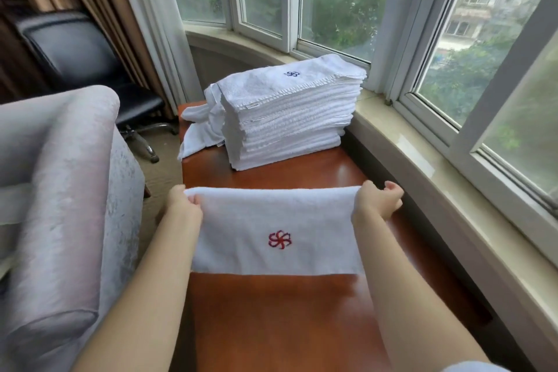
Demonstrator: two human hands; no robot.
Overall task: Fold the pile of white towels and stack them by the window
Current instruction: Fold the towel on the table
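A white towel with a red pinwheel logo hangs stretched between my hands above the brown table. My left hand pinches its upper left corner and my right hand pinches its upper right corner. Farther along the table, by the window, stands a tall stack of folded white towels; the top one bears a blue logo. A loose unfolded towel is crumpled against the stack's left side.
A curved window sill runs along the table's right edge and behind the stack. A grey upholstered armchair sits close on the left. A black office chair and curtains stand at the back left.
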